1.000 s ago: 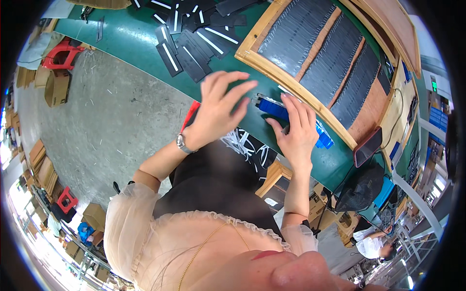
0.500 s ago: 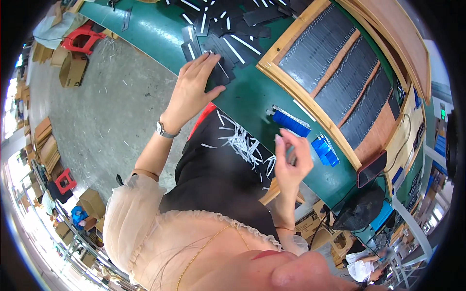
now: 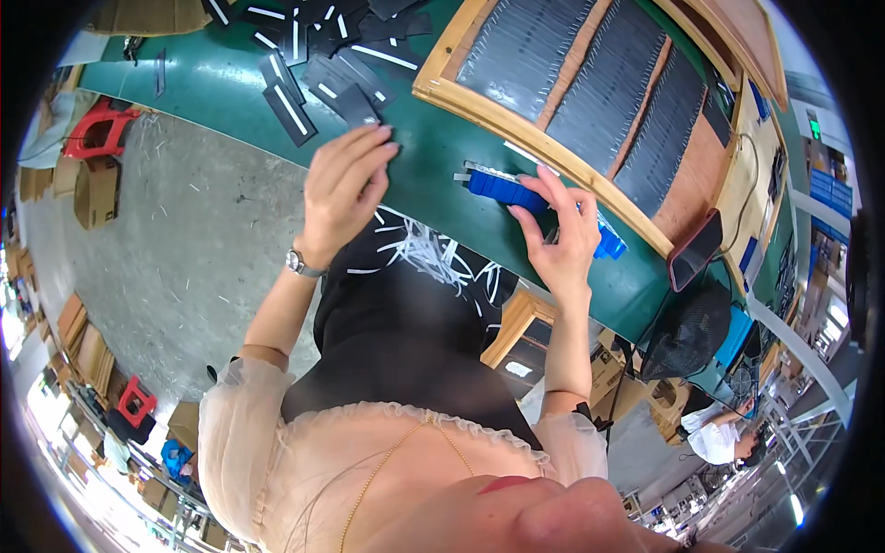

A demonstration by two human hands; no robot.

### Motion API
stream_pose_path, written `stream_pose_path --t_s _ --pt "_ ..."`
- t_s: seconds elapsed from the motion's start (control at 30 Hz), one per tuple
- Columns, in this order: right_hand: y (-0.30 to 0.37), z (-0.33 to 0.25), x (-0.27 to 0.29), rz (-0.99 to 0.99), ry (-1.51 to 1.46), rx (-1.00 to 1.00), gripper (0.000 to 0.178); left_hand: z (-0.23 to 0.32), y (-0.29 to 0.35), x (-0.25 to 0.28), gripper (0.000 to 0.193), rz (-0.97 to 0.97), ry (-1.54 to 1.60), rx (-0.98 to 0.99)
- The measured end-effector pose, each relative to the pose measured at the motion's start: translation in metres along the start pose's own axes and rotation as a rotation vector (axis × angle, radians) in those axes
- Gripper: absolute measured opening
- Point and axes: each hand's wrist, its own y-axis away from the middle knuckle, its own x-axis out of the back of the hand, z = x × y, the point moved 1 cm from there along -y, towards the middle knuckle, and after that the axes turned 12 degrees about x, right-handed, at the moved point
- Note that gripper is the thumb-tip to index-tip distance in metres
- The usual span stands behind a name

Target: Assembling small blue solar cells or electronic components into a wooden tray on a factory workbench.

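My left hand [image 3: 346,189], a watch on its wrist, hovers over the green table with its fingers stretched out and nothing visible in them. Its fingertips are by the lower edge of a dark flat plate [image 3: 356,105] in a loose pile. Several of the pile's plates bear white strips, such as the plate [image 3: 290,114] at its left. My right hand [image 3: 564,241] is open, thumb and fingers apart, at the right end of a row of blue pieces [image 3: 498,187]. Whether it touches them I cannot tell. A second blue bundle [image 3: 610,241] lies partly behind this hand.
A wooden frame [image 3: 479,109] with rows of dark plates takes up the table's right side. A phone [image 3: 693,251] leans at its near corner. White strip scraps [image 3: 429,258] lie on my dark lap. Red stools and cardboard boxes [image 3: 95,192] stand on the floor at left.
The view has shifted, so the table things sit further left and higher. My left hand has drawn back from the plates toward me. My right hand has reached forward to the blue row and opened.
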Motion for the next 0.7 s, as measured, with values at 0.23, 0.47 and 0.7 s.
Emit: stream_pose_path --t_s 0.23,0.47,0.7 --pt "0.0 0.002 0.002 0.029 -0.061 0.017 0.061 0.009 0.019 -0.014 0.03 -0.11 0.073 -0.053" --pt "0.008 -0.003 0.024 0.118 -0.181 -0.06 0.06 0.011 0.005 -0.008 0.042 -0.195 0.032 0.037" --pt "0.041 0.01 0.084 0.321 -0.128 -0.249 0.061 0.005 -0.002 -0.002 0.058 -0.23 -0.042 0.138"
